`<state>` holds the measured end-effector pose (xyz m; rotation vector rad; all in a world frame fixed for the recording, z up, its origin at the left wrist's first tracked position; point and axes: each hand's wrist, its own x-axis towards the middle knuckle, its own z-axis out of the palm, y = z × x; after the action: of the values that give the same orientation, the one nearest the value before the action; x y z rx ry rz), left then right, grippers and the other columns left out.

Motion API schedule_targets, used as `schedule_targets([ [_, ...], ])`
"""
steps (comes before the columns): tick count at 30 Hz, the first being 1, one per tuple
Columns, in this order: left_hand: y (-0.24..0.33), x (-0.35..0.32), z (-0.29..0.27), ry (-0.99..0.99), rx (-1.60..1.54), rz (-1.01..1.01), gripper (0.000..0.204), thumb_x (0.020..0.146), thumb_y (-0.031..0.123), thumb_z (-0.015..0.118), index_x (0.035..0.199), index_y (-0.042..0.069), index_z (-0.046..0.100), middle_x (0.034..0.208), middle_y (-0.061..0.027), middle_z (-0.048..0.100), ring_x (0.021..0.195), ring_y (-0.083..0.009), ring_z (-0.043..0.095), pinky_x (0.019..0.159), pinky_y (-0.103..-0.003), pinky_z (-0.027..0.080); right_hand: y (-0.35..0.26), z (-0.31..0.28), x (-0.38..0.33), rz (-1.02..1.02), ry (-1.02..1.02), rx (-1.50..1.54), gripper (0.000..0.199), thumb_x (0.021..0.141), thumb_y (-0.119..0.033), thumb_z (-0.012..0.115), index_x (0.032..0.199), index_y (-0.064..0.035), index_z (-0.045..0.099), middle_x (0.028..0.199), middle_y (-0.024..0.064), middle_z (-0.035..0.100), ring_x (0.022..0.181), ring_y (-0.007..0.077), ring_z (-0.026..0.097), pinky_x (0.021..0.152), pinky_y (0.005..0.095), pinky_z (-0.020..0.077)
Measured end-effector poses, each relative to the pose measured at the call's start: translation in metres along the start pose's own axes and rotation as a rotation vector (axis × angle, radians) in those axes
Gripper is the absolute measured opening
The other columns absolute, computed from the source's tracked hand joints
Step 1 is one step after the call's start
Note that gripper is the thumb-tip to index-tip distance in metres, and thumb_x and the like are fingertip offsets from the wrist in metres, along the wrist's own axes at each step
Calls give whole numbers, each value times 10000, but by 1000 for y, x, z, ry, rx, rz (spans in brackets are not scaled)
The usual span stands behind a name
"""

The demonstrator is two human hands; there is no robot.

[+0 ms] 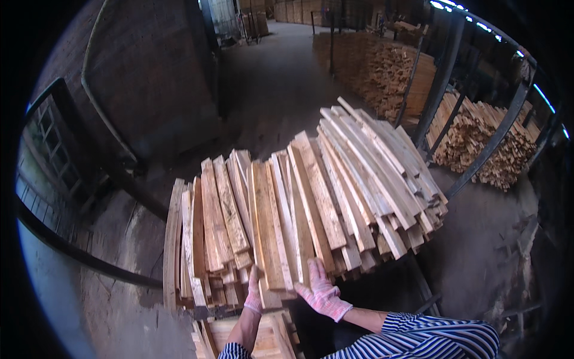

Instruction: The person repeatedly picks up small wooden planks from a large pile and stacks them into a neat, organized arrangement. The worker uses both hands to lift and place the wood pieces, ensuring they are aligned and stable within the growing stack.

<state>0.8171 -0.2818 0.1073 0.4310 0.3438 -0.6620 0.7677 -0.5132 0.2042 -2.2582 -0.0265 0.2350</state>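
A broad pile of rough-sawn wooden boards (290, 221) lies in front of me, the boards side by side in several layers with their near ends uneven. My left hand (254, 292), in a pink-and-white work glove, is stretched upright against the near ends left of the middle. Seen from its edge, it shows only part of its fingers. To its right, my right hand (324, 293) wears a matching glove. Its fingers are spread and rest on the board ends. Neither hand is wrapped round a board. Below the pile, more boards (272, 336) lie beside my left forearm.
Dark metal rails (89, 260) curve along the left side. Slanted metal posts (445, 78) stand at the right, with a stack of cut wood (487, 140) behind them. A larger wood stack (382, 69) stands farther back, beside a concrete floor (275, 66) running into the distance.
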Motion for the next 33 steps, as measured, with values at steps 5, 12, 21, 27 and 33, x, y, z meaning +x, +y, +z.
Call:
schedule_targets([
  [5, -16, 3, 24, 83, 35, 83, 953, 824, 790, 543, 1464, 90, 448, 1348, -174, 589, 1179, -400, 589, 963, -637, 487, 14, 22, -4, -27, 166, -182, 906, 955, -499, 561, 1578, -4, 126, 1631, 258, 99, 1485, 364, 260, 1150, 335, 336],
  [12, 40, -33, 104, -42, 58, 153, 977, 771, 731, 667, 1419, 30, 458, 1255, -210, 610, 1057, -367, 663, 881, -526, 591, -3, -34, 29, -297, -7, 883, 740, 1014, -302, 547, 1581, -44, 149, 1617, 156, 248, 1475, 273, 295, 1194, 365, 313],
  [21, 90, -22, 120, 266, 608, 144, 556, 857, 519, 713, 1160, 66, 602, 983, -149, 660, 902, -309, 675, 767, -489, 590, -14, -45, 98, 234, -409, 1108, 962, 838, -703, 614, 1577, -199, 261, 1641, 113, 249, 1526, 301, 171, 1240, 514, 139],
  [27, 6, -99, 168, 351, 684, -22, 710, 778, 430, 789, 1329, 48, 552, 1423, -233, 448, 1121, -454, 590, 935, -597, 546, -17, -58, 7, -39, -403, 929, 729, 970, -605, 483, 1528, -148, 380, 1625, 62, 302, 1531, 244, 168, 1255, 468, 86],
  [33, -64, -138, 66, 81, 945, 29, 533, 938, 408, 645, 1289, 7, 633, 1317, -219, 625, 1305, -280, 536, 1177, -483, 333, 81, 2, -17, 412, -503, 1418, 694, 861, -387, 770, 1410, -60, 500, 1393, 77, 550, 1313, 211, 495, 1132, 395, 395],
])
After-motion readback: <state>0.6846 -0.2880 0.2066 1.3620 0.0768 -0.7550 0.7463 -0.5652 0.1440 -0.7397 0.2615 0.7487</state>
